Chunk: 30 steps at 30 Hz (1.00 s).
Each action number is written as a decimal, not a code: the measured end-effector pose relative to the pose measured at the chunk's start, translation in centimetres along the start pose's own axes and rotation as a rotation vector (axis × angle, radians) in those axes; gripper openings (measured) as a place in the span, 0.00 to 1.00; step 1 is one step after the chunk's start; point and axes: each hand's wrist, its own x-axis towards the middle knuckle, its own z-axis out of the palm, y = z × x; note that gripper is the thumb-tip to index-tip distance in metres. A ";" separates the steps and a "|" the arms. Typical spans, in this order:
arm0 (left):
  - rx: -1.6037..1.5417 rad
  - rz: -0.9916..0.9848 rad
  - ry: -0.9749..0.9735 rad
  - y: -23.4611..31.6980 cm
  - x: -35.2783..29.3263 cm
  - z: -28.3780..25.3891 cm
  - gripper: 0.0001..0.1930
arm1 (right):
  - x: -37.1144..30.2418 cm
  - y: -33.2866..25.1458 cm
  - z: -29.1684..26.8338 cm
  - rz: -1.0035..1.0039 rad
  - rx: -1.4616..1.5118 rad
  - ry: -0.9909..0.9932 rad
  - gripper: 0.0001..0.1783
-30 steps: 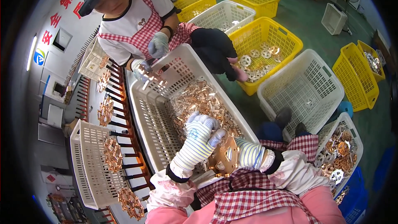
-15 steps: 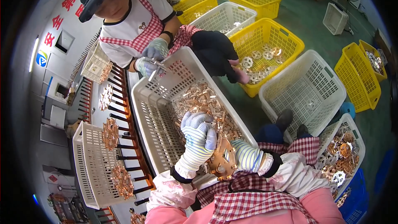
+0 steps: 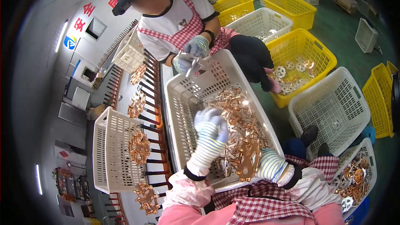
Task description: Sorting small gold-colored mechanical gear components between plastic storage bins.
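My right hand (image 3: 271,166), in a striped glove, grips a copper-coloured flat metal part with cut-outs (image 3: 248,161) at its right edge. The part tilts upright over the near end of a white slotted crate (image 3: 177,131). My left hand (image 3: 211,131), gloved too, hovers above the crate, a little left of the part and apart from it. Its fingers are curled in and slightly blurred; whatever they hold is hidden. Beneath both hands lies a heap of small copper and silver metal pieces (image 3: 233,112).
Across the crate a co-worker's gloved hands (image 3: 189,56) hold a silvery metal piece. At left, copper parts (image 3: 139,146) hang along a rack of dark bars beside another white crate (image 3: 118,154). Yellow (image 3: 323,75) and white crates (image 3: 333,108) stand right; a parts-filled crate (image 3: 371,162) sits near my right arm.
My view has swung left, shifting the scene rightward. My left hand has come away from the copper part, toward the left over the heap. My right hand still holds the part.
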 end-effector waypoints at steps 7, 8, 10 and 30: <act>-0.329 0.089 -0.337 3.7 -0.5 1.2 0.07 | 1.3 -0.5 0.2 0.192 0.021 -0.089 0.17; -0.321 0.079 -0.331 3.3 -0.7 1.0 0.07 | 1.8 -0.4 0.3 0.174 0.045 -0.092 0.16; -0.279 0.220 -0.277 3.0 -0.7 1.0 0.07 | 1.8 0.3 0.3 -0.066 0.106 -0.042 0.15; -0.134 0.088 0.032 3.0 -0.7 0.7 0.06 | 0.7 -4.6 -5.2 0.104 -0.066 0.135 0.06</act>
